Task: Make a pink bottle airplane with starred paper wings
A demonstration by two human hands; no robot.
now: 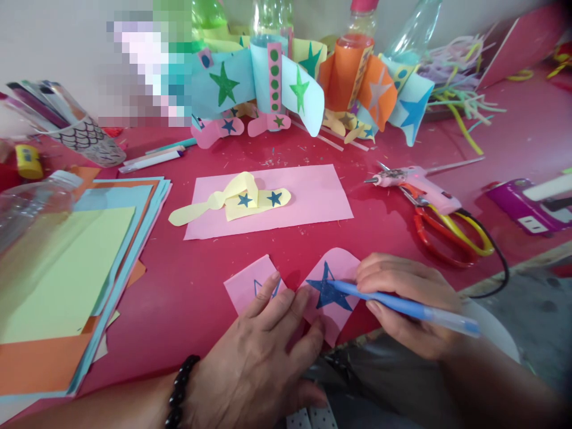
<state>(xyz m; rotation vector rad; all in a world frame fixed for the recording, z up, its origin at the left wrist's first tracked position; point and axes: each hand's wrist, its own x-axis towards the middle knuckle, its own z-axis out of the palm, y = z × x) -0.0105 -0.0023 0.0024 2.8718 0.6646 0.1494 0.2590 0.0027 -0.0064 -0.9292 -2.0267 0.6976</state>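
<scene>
While the left hand (263, 351) lies flat, fingers spread, pinning a pink paper cutout (333, 295) at the near edge of the red worktop (187, 286), the right hand (409, 298) keeps a closed grip on a blue pen (402, 307), its tip on the cutout's blue star (328, 289), scissors (447, 232) and a glue gun (415, 185) lying near.

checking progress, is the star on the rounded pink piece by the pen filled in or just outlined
Filled in: the star on the pink piece is solid blue, under the pen tip.

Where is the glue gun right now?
In the head view, the pink glue gun lies on the red table at the right, touching the red and yellow scissors.
</scene>
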